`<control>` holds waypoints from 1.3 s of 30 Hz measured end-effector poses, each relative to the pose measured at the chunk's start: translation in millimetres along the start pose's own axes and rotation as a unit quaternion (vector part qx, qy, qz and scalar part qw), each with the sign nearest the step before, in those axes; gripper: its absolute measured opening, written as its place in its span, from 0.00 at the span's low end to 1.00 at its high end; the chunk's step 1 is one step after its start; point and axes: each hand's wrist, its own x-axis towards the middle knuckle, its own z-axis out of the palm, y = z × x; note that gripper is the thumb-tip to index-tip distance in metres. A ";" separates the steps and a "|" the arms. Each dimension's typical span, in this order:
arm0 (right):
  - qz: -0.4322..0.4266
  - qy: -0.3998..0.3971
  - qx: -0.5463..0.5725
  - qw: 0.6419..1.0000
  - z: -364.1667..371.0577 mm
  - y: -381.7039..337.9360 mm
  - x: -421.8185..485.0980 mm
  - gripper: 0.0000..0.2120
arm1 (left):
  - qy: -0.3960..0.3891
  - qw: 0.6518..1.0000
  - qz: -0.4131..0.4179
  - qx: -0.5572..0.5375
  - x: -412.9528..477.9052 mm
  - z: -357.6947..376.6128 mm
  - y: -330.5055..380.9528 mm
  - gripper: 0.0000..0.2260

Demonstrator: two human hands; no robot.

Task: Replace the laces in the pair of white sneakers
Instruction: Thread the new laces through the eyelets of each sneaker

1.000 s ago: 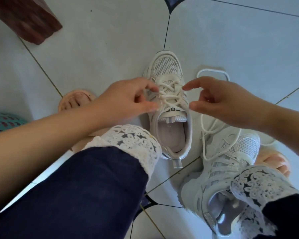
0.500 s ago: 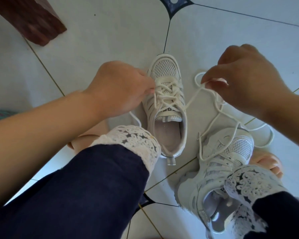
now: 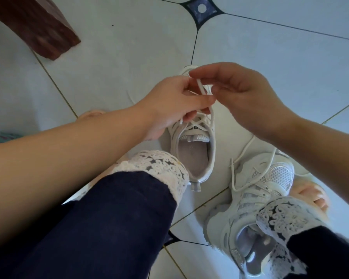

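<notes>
A white sneaker (image 3: pixel 191 150) stands on the tiled floor with its toe pointing away from me and its white lace (image 3: pixel 201 88) crossed through the eyelets. Both hands meet just above its toe. My left hand (image 3: pixel 175 103) pinches the lace ends, one tip poking out below the fingers. My right hand (image 3: pixel 244 97) pinches the same lace from the right. The second white sneaker (image 3: pixel 256 198) lies near my right knee, partly under a lace trouser cuff, with a loose lace (image 3: pixel 248 150) trailing up from it.
My knees in dark trousers with white lace cuffs (image 3: pixel 159 168) fill the lower frame, bare feet (image 3: pixel 310 194) beside the shoes. A dark red wooden furniture leg (image 3: pixel 38 25) stands at the upper left. A patterned teal cloth (image 3: pixel 0 135) shows at the left edge.
My right hand has come in from the upper right to meet the left hand above the toe. The lace, stretched sideways before, is now gathered between both hands.
</notes>
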 end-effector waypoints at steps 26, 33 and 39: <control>0.169 -0.117 -0.115 0.972 5.6 -9.3 -34.1 0.05 | 0.014 0.993 -0.041 -0.107 -1.5 -11.3 -2.3 0.03; 0.138 -0.134 -0.203 0.960 2.3 1.3 -27.9 0.04 | 0.014 1.000 0.001 0.008 -3.3 -7.5 -0.7 0.10; 0.132 -0.025 -0.096 0.986 -3.0 12.8 -10.1 0.09 | 0.019 0.954 0.161 0.253 -1.1 -7.2 2.0 0.09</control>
